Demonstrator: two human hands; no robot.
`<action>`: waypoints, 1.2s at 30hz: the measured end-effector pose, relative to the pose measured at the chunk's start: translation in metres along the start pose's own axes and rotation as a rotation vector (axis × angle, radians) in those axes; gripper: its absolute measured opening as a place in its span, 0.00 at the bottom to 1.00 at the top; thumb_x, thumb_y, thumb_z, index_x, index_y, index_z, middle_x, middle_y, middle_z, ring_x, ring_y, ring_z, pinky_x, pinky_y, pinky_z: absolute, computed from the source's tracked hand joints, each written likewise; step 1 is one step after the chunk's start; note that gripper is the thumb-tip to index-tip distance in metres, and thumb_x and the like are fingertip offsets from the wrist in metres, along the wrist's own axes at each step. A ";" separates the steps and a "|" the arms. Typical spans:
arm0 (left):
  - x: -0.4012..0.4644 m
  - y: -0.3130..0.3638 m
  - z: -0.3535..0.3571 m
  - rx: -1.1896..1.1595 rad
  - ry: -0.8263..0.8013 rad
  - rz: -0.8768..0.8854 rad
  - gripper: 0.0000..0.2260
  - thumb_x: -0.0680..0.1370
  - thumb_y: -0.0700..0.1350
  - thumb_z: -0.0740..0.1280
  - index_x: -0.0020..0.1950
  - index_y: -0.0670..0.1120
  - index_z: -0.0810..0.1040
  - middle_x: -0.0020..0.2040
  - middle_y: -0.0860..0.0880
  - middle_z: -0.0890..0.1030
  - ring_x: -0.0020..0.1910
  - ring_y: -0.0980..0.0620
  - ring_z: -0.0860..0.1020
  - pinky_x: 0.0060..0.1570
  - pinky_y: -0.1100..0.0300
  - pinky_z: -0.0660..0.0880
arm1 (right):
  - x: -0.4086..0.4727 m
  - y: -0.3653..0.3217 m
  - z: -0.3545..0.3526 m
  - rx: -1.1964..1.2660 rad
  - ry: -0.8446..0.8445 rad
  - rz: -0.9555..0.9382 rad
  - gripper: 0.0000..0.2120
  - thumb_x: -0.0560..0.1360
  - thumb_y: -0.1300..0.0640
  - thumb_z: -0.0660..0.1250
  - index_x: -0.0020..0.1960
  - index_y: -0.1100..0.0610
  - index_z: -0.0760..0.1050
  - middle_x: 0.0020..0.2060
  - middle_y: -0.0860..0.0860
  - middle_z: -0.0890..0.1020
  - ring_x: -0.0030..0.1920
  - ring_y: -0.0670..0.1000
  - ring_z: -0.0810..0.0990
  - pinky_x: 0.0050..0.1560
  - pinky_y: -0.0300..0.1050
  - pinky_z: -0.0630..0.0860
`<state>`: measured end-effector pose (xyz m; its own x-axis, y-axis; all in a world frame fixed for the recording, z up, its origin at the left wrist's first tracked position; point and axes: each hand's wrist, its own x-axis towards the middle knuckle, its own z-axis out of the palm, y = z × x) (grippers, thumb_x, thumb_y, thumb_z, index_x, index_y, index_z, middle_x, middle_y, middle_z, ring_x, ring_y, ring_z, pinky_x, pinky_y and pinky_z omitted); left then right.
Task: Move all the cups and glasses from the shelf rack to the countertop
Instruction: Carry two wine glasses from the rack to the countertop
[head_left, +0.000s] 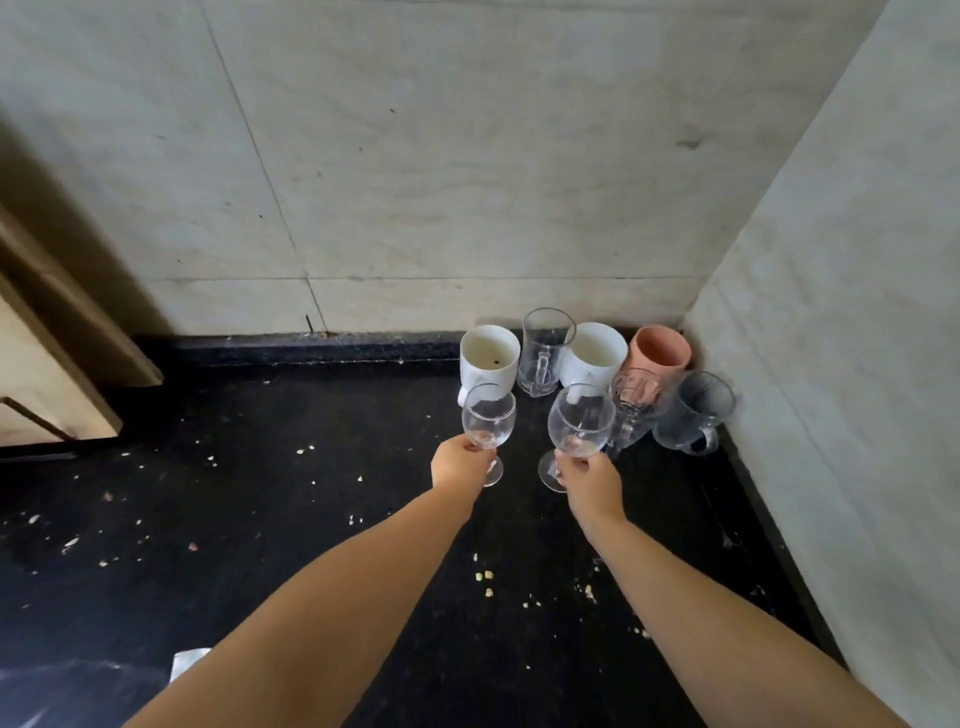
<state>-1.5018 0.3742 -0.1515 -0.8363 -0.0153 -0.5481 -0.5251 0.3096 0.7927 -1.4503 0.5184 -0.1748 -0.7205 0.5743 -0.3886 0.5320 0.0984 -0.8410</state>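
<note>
My left hand (461, 464) grips the stem of a clear wine glass (488, 415), held upright over the black countertop (260, 519). My right hand (587, 480) grips the stem of a second, larger wine glass (582, 418), its foot just above or on the counter. Behind them in the corner stand a white mug (489, 353), a clear glass mug (545, 351), another white mug (595, 353), a pink cup (660, 351), a patterned glass (636, 400) and a clear handled glass (693, 413). The shelf rack is out of view.
Pale stone walls (467, 182) close the counter at the back and on the right (831, 364). A wooden cabinet edge (57, 364) juts in at the left. Crumbs are scattered over the counter. A white scrap (188, 662) lies near my left forearm.
</note>
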 end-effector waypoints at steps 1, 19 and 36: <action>0.008 0.003 0.006 0.016 0.008 -0.009 0.09 0.76 0.38 0.64 0.35 0.43 0.75 0.29 0.50 0.74 0.32 0.53 0.73 0.37 0.61 0.69 | 0.013 0.001 0.002 0.025 -0.008 0.014 0.11 0.77 0.56 0.66 0.54 0.62 0.77 0.49 0.57 0.82 0.50 0.55 0.81 0.52 0.49 0.76; 0.064 -0.011 0.040 -0.140 0.034 -0.042 0.10 0.75 0.41 0.66 0.35 0.52 0.78 0.33 0.54 0.78 0.30 0.60 0.77 0.36 0.65 0.72 | 0.075 0.013 0.026 -0.017 -0.104 -0.066 0.12 0.77 0.58 0.65 0.57 0.63 0.76 0.52 0.57 0.81 0.55 0.55 0.80 0.60 0.54 0.77; 0.042 -0.020 0.012 0.153 0.024 -0.018 0.22 0.77 0.42 0.65 0.70 0.45 0.67 0.52 0.48 0.75 0.51 0.48 0.76 0.49 0.56 0.75 | 0.053 0.002 0.017 -0.029 -0.089 -0.029 0.22 0.75 0.55 0.68 0.66 0.62 0.67 0.54 0.53 0.74 0.52 0.51 0.78 0.57 0.53 0.79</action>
<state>-1.5245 0.3785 -0.1929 -0.8315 -0.0448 -0.5538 -0.5117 0.4501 0.7318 -1.4947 0.5353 -0.2035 -0.7715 0.4968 -0.3974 0.5225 0.1382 -0.8414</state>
